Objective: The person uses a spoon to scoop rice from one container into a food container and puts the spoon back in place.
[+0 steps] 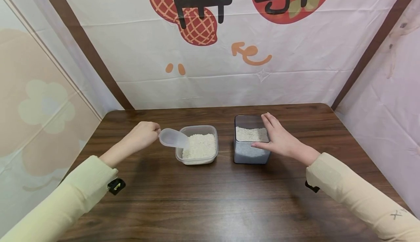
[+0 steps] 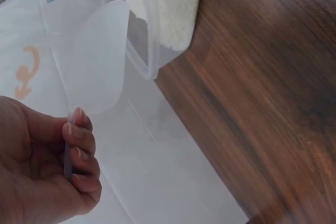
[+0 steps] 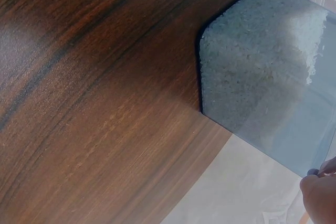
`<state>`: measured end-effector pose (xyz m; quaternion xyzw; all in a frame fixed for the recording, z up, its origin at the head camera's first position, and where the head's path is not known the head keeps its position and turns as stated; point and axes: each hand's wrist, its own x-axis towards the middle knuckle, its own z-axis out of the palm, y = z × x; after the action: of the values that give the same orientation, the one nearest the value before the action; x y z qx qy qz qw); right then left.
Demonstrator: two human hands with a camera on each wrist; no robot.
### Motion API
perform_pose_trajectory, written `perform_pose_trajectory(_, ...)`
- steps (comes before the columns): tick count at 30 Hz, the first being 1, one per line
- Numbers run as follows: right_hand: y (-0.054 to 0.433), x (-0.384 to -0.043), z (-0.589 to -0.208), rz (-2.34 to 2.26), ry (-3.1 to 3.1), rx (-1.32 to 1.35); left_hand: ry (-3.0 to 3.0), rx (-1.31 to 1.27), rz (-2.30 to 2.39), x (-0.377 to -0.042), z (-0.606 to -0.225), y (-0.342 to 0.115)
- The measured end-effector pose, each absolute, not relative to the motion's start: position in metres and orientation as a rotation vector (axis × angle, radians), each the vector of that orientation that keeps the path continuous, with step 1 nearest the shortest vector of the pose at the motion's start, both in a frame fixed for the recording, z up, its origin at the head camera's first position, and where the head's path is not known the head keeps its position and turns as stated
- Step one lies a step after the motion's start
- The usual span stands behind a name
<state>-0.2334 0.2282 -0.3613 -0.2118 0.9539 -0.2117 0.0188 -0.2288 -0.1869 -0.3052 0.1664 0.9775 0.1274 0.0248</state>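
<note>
My left hand (image 1: 146, 134) grips a translucent white scoop (image 1: 173, 138) by its handle. The scoop's bowl is tilted, its tip overlapping the left rim of a clear plastic food container (image 1: 212, 158). White rice (image 1: 201, 145) fills much of that container. In the left wrist view, curled fingers (image 2: 79, 153) wrap the scoop's thin handle. My right hand (image 1: 277, 136) holds the rim of a taller, bluish see-through bin (image 1: 251, 152), thumb at the near side and fingers at the far right corner. Rice (image 3: 252, 51) also shows through the bin's wall.
Both containers stand side by side on a dark wood-grain table (image 1: 210, 198), with a gap between them. A printed white cloth (image 1: 216, 85) hangs behind the table, and further cloth panels flank it left and right.
</note>
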Motion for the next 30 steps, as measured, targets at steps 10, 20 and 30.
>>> perform_pose_trajectory(10,0.228,-0.233,-0.363,-0.658,2.961,-0.655,3.05,0.577,0.379,-0.233,-0.295,-0.173)
perform_pose_trajectory(20,0.228,-0.231,-0.362,-0.656,2.961,-0.654,3.063,0.598,0.402,-0.238,-0.279,-0.153)
perform_pose_trajectory(30,0.229,-0.231,-0.364,-0.653,2.966,-0.657,3.072,0.61,0.414,-0.243,-0.269,-0.13)
